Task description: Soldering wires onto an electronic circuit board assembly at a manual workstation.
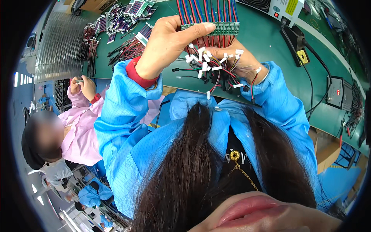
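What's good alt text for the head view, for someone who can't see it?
A person's left hand grips a row of small green circuit boards, the right hand behind colored wires and white connectors below. More wire bundles lie on the green table at left.

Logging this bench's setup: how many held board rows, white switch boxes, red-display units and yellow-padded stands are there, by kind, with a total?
Held green board row: 1
White switch box: 1
Red-display unit: 1
Yellow-padded stand: 1
Total: 4
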The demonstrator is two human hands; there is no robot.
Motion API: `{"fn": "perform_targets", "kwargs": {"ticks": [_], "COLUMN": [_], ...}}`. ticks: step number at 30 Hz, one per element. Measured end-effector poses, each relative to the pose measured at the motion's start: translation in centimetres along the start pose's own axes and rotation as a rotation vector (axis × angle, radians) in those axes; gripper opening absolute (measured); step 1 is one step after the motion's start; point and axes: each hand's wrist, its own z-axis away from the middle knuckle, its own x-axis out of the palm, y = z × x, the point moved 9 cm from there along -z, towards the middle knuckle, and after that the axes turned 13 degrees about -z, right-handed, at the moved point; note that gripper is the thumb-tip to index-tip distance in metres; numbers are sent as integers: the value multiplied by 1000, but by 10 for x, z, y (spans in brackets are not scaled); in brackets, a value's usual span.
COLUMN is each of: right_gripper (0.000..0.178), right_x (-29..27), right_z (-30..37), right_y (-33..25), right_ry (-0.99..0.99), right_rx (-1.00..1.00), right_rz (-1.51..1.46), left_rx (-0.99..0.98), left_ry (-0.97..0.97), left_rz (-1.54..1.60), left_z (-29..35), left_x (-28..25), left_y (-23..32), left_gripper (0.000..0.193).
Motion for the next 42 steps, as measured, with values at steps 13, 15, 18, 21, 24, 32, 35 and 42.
{"fn": "perform_targets", "kwargs": {"ticks": [13, 15, 18, 21, 24, 32, 35, 42], "right_gripper": [45, 47, 48, 50, 48, 29, 29, 24], "right_x": [2, -4, -7, 2, 0, 6, -5, 15], "right_z": [-5, -8, -7, -3, -4, -13, -16, -16], "right_y": [8, 13, 17, 25, 26, 16, 13, 15], "right_ry": [-36, -25, -46, -89, -54, 14, 58, -56], "right_rx": [53, 31, 76, 186, 218, -91, -136, -76], "right_rz": [179, 175, 153, -22, 93, 190, 202, 154], "left_rx": [-46, -34, 59, -14, -4, 71, 70, 122], "left_ry": [0, 28, 28, -14, -70, -13, -2, -39], "left_rz": [-53, -77, 1, -5, -79, -35, -133, 131], "left_z": [1, 1, 1, 4, 2, 6, 6, 5], "left_x": [-10, -11, -9, -12, -15, -21, -26, -19], "left_y": [-7, -9, -6, 0, -1, -1, 0, 14], "left_gripper": [23, 23, 28, 25, 27, 22, 21, 21]}}
